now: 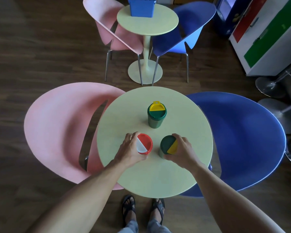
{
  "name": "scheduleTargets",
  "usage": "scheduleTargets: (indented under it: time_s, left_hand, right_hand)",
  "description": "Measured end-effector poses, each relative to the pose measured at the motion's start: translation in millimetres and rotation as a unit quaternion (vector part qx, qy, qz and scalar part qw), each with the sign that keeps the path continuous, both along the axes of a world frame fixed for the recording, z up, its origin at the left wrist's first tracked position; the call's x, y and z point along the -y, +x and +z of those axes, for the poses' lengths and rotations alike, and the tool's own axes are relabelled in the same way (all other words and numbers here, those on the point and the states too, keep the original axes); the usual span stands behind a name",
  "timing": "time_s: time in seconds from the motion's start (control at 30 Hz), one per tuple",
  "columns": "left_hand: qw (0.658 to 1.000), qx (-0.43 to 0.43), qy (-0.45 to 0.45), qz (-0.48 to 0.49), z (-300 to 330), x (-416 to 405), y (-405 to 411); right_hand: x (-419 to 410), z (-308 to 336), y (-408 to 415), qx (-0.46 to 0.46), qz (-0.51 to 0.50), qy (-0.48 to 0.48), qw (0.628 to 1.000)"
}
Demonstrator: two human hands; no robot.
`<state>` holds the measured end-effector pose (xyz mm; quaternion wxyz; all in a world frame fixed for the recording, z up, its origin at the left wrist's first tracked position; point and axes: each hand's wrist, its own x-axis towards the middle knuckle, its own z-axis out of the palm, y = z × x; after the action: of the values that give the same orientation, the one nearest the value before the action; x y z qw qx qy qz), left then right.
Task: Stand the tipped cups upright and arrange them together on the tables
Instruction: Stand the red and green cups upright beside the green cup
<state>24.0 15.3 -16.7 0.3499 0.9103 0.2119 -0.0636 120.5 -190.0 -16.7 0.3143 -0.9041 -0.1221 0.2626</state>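
Standing over the near round table [158, 179], you are looking down at two such tables, the far table [158, 26] carrying one blue box [142, 6] at its far edge. Four chairs are flanking them: two pink, with the near pink chair [57, 128] at the near table's left edge, and two blue, with the near blue chair [242, 140] at its right edge.

Three lidded cups are sitting upright on the near table, apart from one another. One green cup [156, 115] with a half-yellow lid is standing alone toward the far edge, just right of centre. Your left hand [131, 150] is wrapping its fingers around the red cup [144, 143], whose lid is half white, near the table's centre. Your right hand [181, 152] is gripping the second green cup [168, 146], lid half yellow, just right of the red one.
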Motion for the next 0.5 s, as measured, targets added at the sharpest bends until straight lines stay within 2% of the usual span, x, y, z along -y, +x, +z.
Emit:
scheduleTargets:
  time_s: [0.23,0.5]
  left_hand:
    - [1.0,-0.026,0.015,-0.002,-1.2,16.0,4.5]
    - [0.999,-0.028,0.021,-0.009,-2.1,17.3,3.3]
  right_hand:
    - [-9.7,-2.7,-10.9,0.024,-0.001,-0.007,1.0]
    - [-11.5,-1.1,-8.7,0.008,0.018,-0.025,0.999]
